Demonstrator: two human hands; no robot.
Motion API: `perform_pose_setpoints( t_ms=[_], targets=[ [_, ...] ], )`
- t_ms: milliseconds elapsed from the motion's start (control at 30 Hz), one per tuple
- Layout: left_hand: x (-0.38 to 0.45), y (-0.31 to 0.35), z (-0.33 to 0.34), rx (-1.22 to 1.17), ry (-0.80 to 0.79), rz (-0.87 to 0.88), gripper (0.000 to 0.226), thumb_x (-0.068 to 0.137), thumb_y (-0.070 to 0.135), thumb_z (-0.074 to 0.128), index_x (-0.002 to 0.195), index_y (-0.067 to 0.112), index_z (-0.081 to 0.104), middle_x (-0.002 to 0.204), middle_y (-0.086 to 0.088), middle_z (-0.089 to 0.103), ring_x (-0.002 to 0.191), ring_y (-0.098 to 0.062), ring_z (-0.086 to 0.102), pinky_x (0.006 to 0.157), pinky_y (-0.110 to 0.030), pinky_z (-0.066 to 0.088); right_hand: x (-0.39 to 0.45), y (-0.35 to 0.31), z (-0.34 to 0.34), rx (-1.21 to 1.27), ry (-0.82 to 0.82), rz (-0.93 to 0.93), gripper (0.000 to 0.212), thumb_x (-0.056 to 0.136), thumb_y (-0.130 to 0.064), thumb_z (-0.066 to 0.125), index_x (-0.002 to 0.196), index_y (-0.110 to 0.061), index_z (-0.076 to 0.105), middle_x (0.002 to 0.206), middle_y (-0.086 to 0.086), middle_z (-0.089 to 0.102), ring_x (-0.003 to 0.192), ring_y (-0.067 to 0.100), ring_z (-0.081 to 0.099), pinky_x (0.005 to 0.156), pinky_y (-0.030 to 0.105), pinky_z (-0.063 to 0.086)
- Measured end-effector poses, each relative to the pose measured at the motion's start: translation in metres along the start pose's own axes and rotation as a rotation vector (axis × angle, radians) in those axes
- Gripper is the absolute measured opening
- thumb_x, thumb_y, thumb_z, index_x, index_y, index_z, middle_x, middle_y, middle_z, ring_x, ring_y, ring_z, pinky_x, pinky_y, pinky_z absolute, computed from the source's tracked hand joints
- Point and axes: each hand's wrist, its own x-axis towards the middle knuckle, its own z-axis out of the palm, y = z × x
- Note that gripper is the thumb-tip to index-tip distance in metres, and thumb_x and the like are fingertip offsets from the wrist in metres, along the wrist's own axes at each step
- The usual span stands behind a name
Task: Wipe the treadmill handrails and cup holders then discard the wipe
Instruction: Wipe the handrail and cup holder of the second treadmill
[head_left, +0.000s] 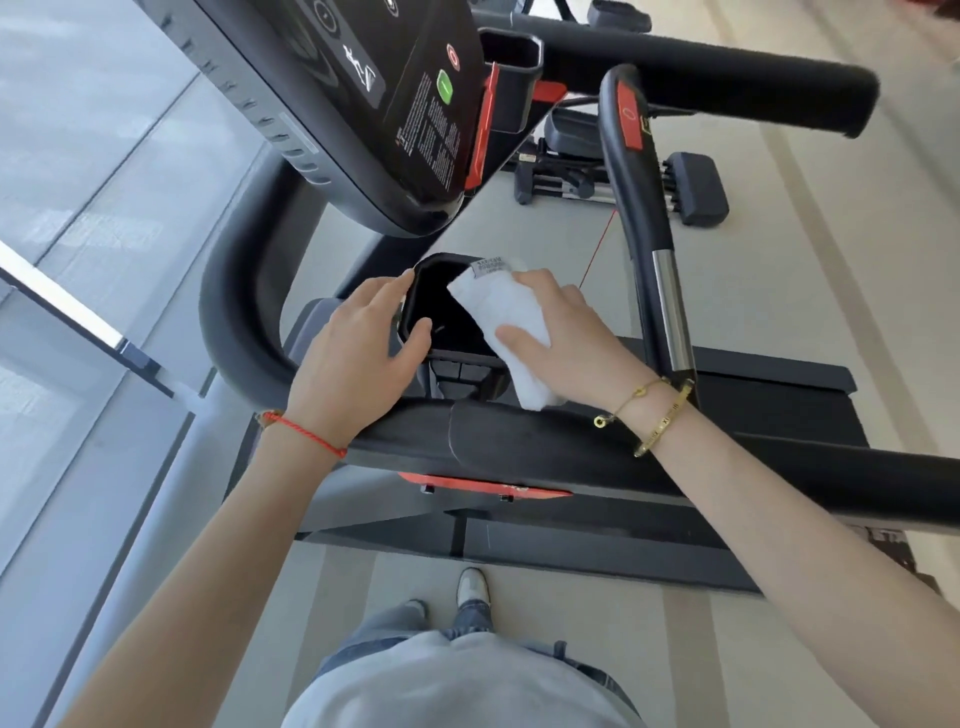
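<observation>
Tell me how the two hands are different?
The right hand holds a white cloth; the left hand holds no cloth and grips the cup holder rim. The left wrist wears a red string; the right wrist wears gold bracelets. Both hands are bare and sit at the same cup holder.
</observation>
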Motion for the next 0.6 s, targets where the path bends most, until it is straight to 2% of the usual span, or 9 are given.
perform_pose_setpoints(
  t_ms=[100,167,267,400,533,600],
  targets=[
    [-0.002,0.005,-0.005,-0.046,0.001,0.077,0.043,0.099,0.028,0.052,0.139,0.012,0.054,0.142,-0.003,0.052,0.128,-0.023,0.050,0.106,-0.034,0.042,-0.017,-0.004,-0.003,-0.009,0.000,0.040,0.054,0.096,-0.039,0.053,0.143,-0.026,0.029,0.115,0.006,0.041,0.096,0.023,0.047,0.075,0.030,0.033],
    [-0.004,0.007,-0.010,-0.036,-0.026,0.131,0.040,0.099,0.024,0.053,0.137,0.011,0.056,0.142,-0.005,0.053,0.131,-0.026,0.046,0.110,-0.038,0.038,-0.035,-0.008,-0.001,-0.021,0.026,0.043,0.052,0.096,-0.039,0.053,0.142,-0.029,0.032,0.115,0.004,0.044,0.098,0.022,0.047,0.074,0.029,0.033],
    [-0.011,0.012,-0.015,-0.025,-0.078,0.188,0.038,0.098,0.023,0.055,0.135,0.011,0.059,0.139,-0.004,0.056,0.133,-0.026,0.043,0.109,-0.045,0.039,-0.061,-0.018,0.008,-0.112,0.117,-0.006,0.047,0.096,-0.038,0.053,0.140,-0.031,0.037,0.112,0.003,0.046,0.101,0.022,0.045,0.079,0.028,0.034],
    [-0.021,0.017,-0.020,-0.052,-0.116,0.258,0.033,0.097,0.020,0.056,0.127,0.008,0.064,0.132,-0.004,0.061,0.128,-0.026,0.047,0.103,-0.049,0.043,-0.083,-0.031,0.026,-0.371,0.285,-0.046,0.044,0.098,-0.037,0.050,0.140,-0.026,0.045,0.110,0.004,0.049,0.100,0.022,0.043,0.087,0.027,0.031],
    [-0.029,0.021,-0.022,-0.109,-0.167,0.329,0.033,0.096,0.017,0.057,0.128,0.010,0.063,0.131,-0.002,0.062,0.126,-0.025,0.049,0.103,-0.050,0.043,-0.108,-0.029,0.041,-0.602,0.411,0.043,0.042,0.096,-0.040,0.048,0.135,-0.023,0.052,0.102,0.007,0.053,0.091,0.025,0.046,0.084,0.036,0.040],
    [-0.034,0.026,-0.022,-0.130,-0.195,0.371,0.035,0.096,0.017,0.057,0.131,0.012,0.061,0.131,-0.001,0.062,0.126,-0.024,0.050,0.105,-0.048,0.042,-0.118,-0.025,0.043,-0.621,0.469,0.111,0.042,0.096,-0.041,0.048,0.134,-0.022,0.053,0.101,0.008,0.053,0.090,0.025,0.046,0.082,0.036,0.041]
  ],
)
